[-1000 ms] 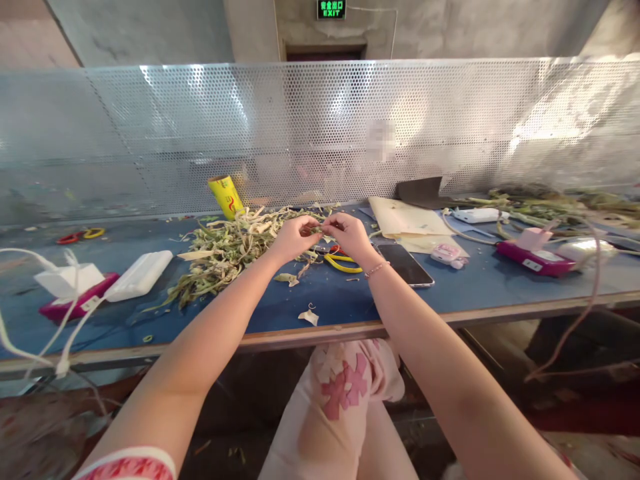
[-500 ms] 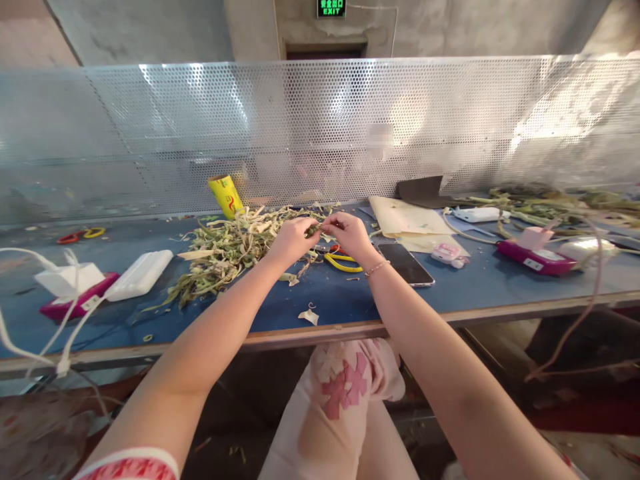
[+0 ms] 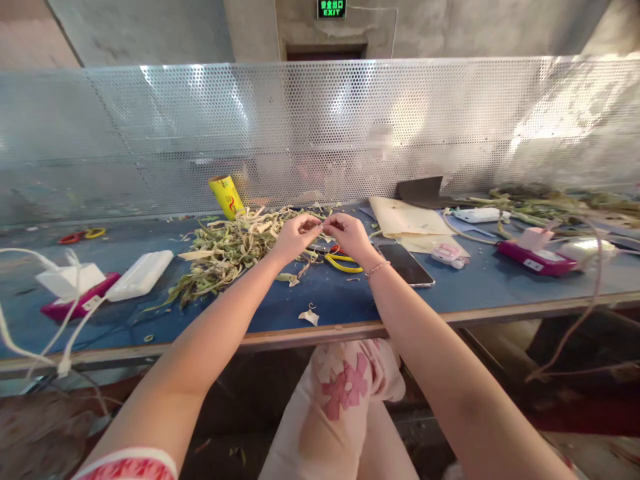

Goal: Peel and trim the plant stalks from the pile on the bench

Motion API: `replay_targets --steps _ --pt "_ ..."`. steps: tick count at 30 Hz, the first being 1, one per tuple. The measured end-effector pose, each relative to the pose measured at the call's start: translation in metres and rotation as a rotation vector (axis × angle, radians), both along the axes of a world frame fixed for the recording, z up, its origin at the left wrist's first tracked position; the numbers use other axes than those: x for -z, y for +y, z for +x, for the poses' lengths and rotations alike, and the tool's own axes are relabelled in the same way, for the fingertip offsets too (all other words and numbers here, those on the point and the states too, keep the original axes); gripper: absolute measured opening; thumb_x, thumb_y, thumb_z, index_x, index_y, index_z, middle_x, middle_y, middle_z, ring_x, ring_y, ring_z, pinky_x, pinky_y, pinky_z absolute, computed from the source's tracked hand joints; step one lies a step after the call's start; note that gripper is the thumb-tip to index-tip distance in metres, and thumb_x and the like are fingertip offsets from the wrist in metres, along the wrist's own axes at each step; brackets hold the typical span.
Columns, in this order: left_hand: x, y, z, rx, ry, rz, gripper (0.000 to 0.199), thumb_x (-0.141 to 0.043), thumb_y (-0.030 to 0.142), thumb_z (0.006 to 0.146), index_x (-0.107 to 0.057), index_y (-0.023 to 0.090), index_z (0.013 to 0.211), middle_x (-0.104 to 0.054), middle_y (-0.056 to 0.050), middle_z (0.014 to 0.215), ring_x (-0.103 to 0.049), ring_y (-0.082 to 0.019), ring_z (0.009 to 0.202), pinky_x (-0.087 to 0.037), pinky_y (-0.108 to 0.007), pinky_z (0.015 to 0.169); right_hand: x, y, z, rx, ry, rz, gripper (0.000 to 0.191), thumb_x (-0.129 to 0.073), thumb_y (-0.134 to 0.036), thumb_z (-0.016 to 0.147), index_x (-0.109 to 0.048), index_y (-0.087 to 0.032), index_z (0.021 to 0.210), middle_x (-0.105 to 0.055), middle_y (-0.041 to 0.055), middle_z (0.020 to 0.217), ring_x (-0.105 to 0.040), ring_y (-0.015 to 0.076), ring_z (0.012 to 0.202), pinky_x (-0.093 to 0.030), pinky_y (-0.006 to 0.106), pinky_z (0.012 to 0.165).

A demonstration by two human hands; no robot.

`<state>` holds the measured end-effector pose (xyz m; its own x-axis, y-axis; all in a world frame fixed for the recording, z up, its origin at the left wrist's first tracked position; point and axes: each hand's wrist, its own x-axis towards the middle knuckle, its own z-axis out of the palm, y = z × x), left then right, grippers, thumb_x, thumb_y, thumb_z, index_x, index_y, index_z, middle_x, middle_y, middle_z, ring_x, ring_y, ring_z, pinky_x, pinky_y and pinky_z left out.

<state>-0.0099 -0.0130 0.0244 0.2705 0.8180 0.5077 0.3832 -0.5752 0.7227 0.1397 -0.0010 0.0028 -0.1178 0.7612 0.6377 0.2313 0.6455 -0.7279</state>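
Nearest, a pale curled scrap (image 3: 309,317) lies by the front edge of the blue-topped surface (image 3: 280,310). Beyond it rest a flat black-screened smartphone (image 3: 405,263) and, to its left, a tool with yellow loop handles (image 3: 344,269). The left hand (image 3: 293,240) and right hand (image 3: 349,236) nearly meet, thumbs and fingers drawn together; whether either grip holds anything, I cannot tell. The loose heap of dried green-and-cream plant stems (image 3: 215,257) spreads beside and behind the left hand. Farther, a yellow cardboard tube (image 3: 226,197) leans near the perforated metal screen (image 3: 320,127).
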Motion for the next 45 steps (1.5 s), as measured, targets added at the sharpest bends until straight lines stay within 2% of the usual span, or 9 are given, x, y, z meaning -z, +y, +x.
replay_targets --steps 4,8,13,18,23,26,32,41,45 --pt "-0.004 0.004 -0.003 0.077 -0.233 -0.415 0.018 -0.059 0.029 0.068 -0.06 0.013 0.076 -0.056 0.0 0.063 -0.05 -0.008 0.056 -0.039 -0.022 0.054 0.001 0.0 -0.001 -0.023 -0.011 0.037 0.008 -0.053 -0.024 0.067 -0.055 -0.017 0.065 -0.055 -0.001 0.063 -0.048 0.0098 0.06 -0.039 0.024 0.06" --pt "-0.006 0.005 -0.006 0.087 -0.327 -0.554 0.015 -0.066 0.019 0.06 -0.059 0.013 0.071 -0.054 0.002 0.058 -0.046 -0.005 0.049 -0.036 -0.02 0.049 0.002 0.001 -0.002 -0.023 -0.028 0.047 0.006 -0.053 -0.022 0.066 -0.056 -0.017 0.065 -0.055 -0.0013 0.064 -0.047 0.0095 0.06 -0.039 0.024 0.061" --pt "-0.003 0.009 -0.009 0.11 -0.303 -0.459 0.018 -0.068 0.021 0.058 -0.059 0.012 0.069 -0.054 0.003 0.056 -0.046 -0.004 0.049 -0.036 -0.019 0.05 0.002 0.001 -0.001 -0.011 -0.026 0.022 0.006 -0.053 -0.022 0.066 -0.057 -0.017 0.065 -0.055 -0.0015 0.062 -0.046 0.0093 0.058 -0.038 0.023 0.058" --pt "-0.006 0.011 -0.013 0.108 -0.061 -0.228 0.023 -0.07 0.026 0.056 -0.062 0.011 0.072 -0.06 0.0 0.062 -0.051 -0.007 0.056 -0.041 -0.022 0.058 -0.001 -0.001 0.0 -0.012 -0.082 -0.025 0.007 -0.053 -0.021 0.065 -0.057 -0.016 0.062 -0.055 -0.0018 0.058 -0.045 0.0083 0.055 -0.036 0.023 0.056" --pt "-0.011 0.007 -0.016 0.066 0.203 -0.069 0.013 -0.065 0.023 0.06 -0.063 0.012 0.067 -0.064 -0.003 0.066 -0.056 -0.011 0.063 -0.045 -0.025 0.062 0.003 0.0 -0.002 -0.036 -0.123 -0.075 0.008 -0.055 -0.024 0.064 -0.057 -0.016 0.061 -0.052 -0.0027 0.053 -0.042 0.008 0.051 -0.036 0.023 0.053" --pt "-0.01 0.007 -0.017 0.064 0.273 -0.01 0.011 -0.062 0.024 0.063 -0.064 0.013 0.066 -0.065 -0.003 0.066 -0.057 -0.012 0.063 -0.045 -0.025 0.062 0.006 0.002 -0.004 -0.034 -0.099 -0.075 0.009 -0.056 -0.025 0.064 -0.057 -0.016 0.063 -0.053 -0.0023 0.054 -0.043 0.0084 0.051 -0.036 0.023 0.053" --pt "-0.009 0.009 -0.017 0.054 0.178 -0.048 0.017 -0.064 0.026 0.063 -0.062 0.012 0.072 -0.065 -0.004 0.069 -0.056 -0.01 0.063 -0.046 -0.025 0.063 0.005 0.005 -0.005 -0.032 -0.041 -0.075 0.007 -0.055 -0.023 0.063 -0.055 -0.017 0.061 -0.054 -0.002 0.056 -0.045 0.0088 0.054 -0.038 0.024 0.055" --pt "-0.01 0.014 -0.025 0.158 0.132 -0.191 0.028 -0.067 0.034 0.061 -0.06 0.012 0.076 -0.06 -0.001 0.067 -0.052 -0.007 0.06 -0.043 -0.024 0.064 0.006 0.003 -0.006 -0.107 -0.009 -0.094 0.01 -0.056 -0.027 0.064 -0.055 -0.017 0.063 -0.054 -0.0021 0.058 -0.046 0.0088 0.054 -0.038 0.023 0.054" --pt "-0.008 0.017 -0.027 0.179 0.076 -0.225 0.026 -0.069 0.031 0.059 -0.06 0.012 0.075 -0.06 0.0 0.066 -0.051 -0.007 0.059 -0.043 -0.024 0.064 0.006 0.001 -0.01 -0.116 0.026 -0.134 0.012 -0.056 -0.028 0.064 -0.054 -0.017 0.063 -0.053 -0.0025 0.057 -0.045 0.0082 0.053 -0.038 0.023 0.052"
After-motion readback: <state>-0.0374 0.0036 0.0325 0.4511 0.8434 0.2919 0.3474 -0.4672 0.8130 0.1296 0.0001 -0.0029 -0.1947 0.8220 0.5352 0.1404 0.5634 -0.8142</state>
